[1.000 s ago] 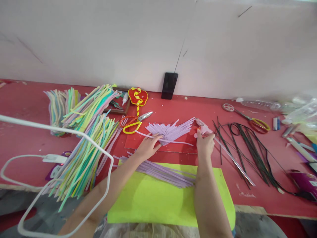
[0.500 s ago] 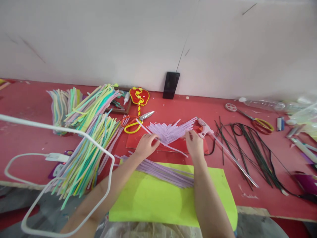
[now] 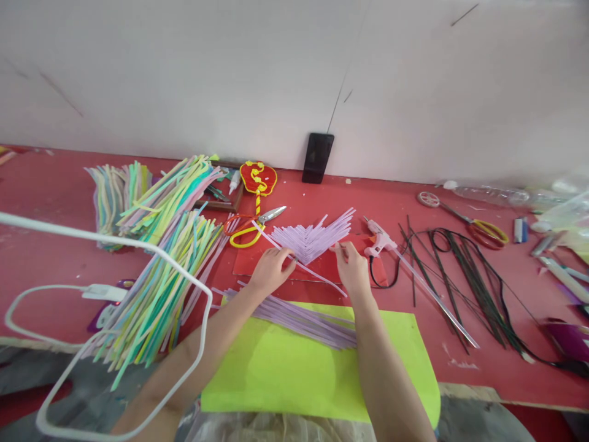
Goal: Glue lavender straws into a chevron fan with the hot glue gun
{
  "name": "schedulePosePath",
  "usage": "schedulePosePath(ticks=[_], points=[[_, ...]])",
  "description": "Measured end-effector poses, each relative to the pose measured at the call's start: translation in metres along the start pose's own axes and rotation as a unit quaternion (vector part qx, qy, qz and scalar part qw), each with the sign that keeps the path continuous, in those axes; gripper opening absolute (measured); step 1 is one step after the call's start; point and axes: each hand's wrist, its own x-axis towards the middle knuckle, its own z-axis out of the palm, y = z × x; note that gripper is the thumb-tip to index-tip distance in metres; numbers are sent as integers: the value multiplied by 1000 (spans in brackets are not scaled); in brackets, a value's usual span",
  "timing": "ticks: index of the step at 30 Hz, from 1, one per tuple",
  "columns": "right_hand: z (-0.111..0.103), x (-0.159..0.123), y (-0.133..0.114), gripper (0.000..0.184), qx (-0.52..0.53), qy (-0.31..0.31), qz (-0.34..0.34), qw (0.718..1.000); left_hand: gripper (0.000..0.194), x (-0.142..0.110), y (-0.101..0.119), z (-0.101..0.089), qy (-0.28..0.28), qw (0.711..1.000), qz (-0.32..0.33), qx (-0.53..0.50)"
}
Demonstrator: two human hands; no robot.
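Note:
A chevron of purple pipe cleaners (image 3: 306,242) lies on a red board (image 3: 251,263), its two wings fanning upward. My left hand (image 3: 272,269) is closed beside its lower left edge, pinching a single purple pipe cleaner (image 3: 322,280) that runs diagonally below the chevron. At the lower edge of the right wing, the fingertips of my right hand (image 3: 352,265) are closed together on the chevron; the exact grip is partly hidden. Loose purple pipe cleaners (image 3: 299,322) lie on a yellow-green sheet (image 3: 285,374) between my forearms.
Bundles of multicoloured pipe cleaners (image 3: 161,288) and a white cable (image 3: 207,282) occupy the left. Scissors (image 3: 257,227) lie beyond my left hand. A pink glue gun (image 3: 380,238), dark green stems (image 3: 478,282) and more scissors (image 3: 488,232) are to the right. A phone (image 3: 317,158) leans against the wall.
My right hand has moved left, away from the glue gun. The chevron's right wing has shifted inward and stands steeper. My left hand stays almost in place on the single pipe cleaner.

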Motion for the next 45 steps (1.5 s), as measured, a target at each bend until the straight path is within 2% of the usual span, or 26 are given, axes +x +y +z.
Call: schedulePosePath(ticks=[15, 24, 32, 37, 40, 45], points=[[6, 1, 1, 26, -1, -12, -20, 1000, 17, 2, 0, -1, 6, 1000, -30, 8], [6, 1, 2, 22, 29, -25, -11, 999, 16, 1, 0, -2, -4, 1000, -11, -13], [7, 1, 0, 23, 37, -11, -13, 999, 17, 1, 2, -2, -21, 999, -1, -50], [12, -1, -3, 26, 82, -4, -6, 997, 16, 1, 3, -2, -27, 998, 0, -56], [16, -3, -6, 31, 136, -46, 19, 989, 16, 1, 3, -1, -24, 998, 4, -57], [21, -7, -13, 42, 244, -147, 68, 956, 18, 1, 2, -1, -20, 998, 11, -58]])
